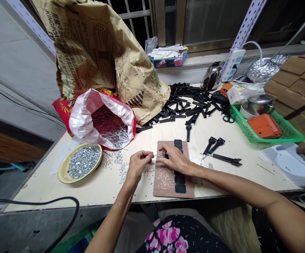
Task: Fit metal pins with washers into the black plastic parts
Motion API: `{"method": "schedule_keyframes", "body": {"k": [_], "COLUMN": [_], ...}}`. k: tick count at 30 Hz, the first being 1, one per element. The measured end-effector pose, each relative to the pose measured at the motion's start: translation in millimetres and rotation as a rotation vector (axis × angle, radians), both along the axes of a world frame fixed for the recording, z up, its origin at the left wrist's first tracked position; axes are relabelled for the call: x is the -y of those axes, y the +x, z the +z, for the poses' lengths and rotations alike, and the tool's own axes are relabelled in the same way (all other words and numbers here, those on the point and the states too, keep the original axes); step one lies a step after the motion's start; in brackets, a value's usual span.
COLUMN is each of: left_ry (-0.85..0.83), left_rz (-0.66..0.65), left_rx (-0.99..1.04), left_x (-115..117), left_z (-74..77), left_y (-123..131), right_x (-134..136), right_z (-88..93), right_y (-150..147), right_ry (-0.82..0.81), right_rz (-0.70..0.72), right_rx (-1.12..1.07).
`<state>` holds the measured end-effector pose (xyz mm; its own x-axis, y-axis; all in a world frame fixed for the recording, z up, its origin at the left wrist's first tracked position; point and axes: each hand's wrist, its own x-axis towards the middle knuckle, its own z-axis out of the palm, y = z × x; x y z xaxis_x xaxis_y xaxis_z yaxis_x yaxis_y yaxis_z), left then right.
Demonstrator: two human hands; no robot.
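My left hand (138, 165) is closed, with thumb and fingertips pinching the end of a thin metal rod (157, 156). The rod runs across to my right hand (177, 160), which curls over a small black plastic piece (166, 156) at the rod's other end; the fingers partly hide it. Under both lies a brown board (164, 182) with a column of black pads (180, 179) and a scatter of pale specks. To the right of my right hand are several black plastic parts with metal rods (224, 159). Tiny metal bits (124, 172) are strewn left of the board.
A yellow bowl of metal washers (85, 163) and a red-and-white bag of thin rods (110, 126) stand left. A brown paper sack (139, 80) leans behind them. Black parts (184, 102) are heaped at the back. Right are a green basket (270, 138) and cardboard boxes (299, 80).
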<state>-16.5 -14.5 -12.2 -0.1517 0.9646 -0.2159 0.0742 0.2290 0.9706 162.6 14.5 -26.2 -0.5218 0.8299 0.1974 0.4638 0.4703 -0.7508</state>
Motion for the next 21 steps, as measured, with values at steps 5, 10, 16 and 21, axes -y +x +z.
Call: {"method": "schedule_keyframes", "body": {"k": [5,10,16,21], "left_ry": [0.01,0.032,-0.062,-0.156], "left_rz": [0.001,-0.045,-0.157,-0.193], "left_rx": [0.026,0.017,0.11,0.207], "left_x": [-2,-4,-4,-6], "left_z": [-3.4,2.0,1.5,-5.2], "left_y": [0,0,6,15], "right_x": [10,9,16,26], "right_z": [2.4,5.3,5.8,1.0], "right_y": [6,7,23,34], "right_ry": [0.223,0.097,0.165,0.294], "right_rz": [-0.075,-0.067,-0.107,-0.121], "right_rx": [0.242,0.162,0.188,0.295]}}
